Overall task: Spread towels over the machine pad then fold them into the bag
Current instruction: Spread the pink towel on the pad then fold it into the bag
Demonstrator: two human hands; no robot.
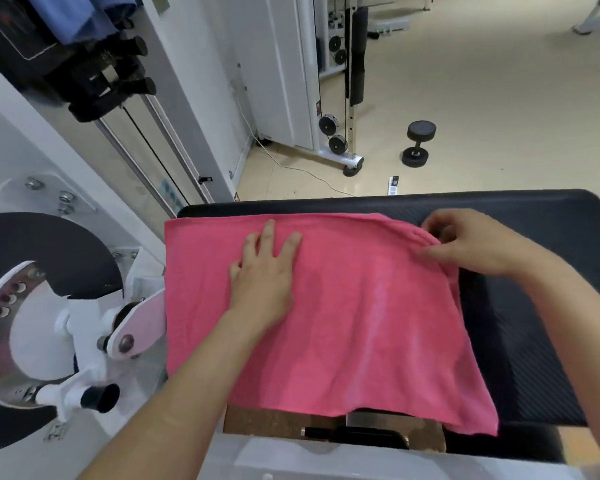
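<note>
setting: a gym floor, seen from above over a black padded machine pad [534,306].
towel: a pink towel [343,323] lies spread over the left and middle of the pad, its near edge hanging past the pad's front, its far right corner rumpled and lifted.
left hand: the left hand [264,271] rests flat on the towel near its far edge, fingers stretched out and apart, palm down, gripping nothing.
right hand: the right hand [475,244] pinches the towel's far right corner between thumb and curled fingers, raising a fold of cloth off the pad.
pad: its right side lies bare, with ribbed black covering showing beside the towel.
to the left: a white machine arm with a black round disc [49,258] and a short black handle [101,396] stands just beside the towel's left edge.
background: a black dumbbell [418,143] stands on the pale floor well beyond the pad, near a white cable machine [326,98].
</note>
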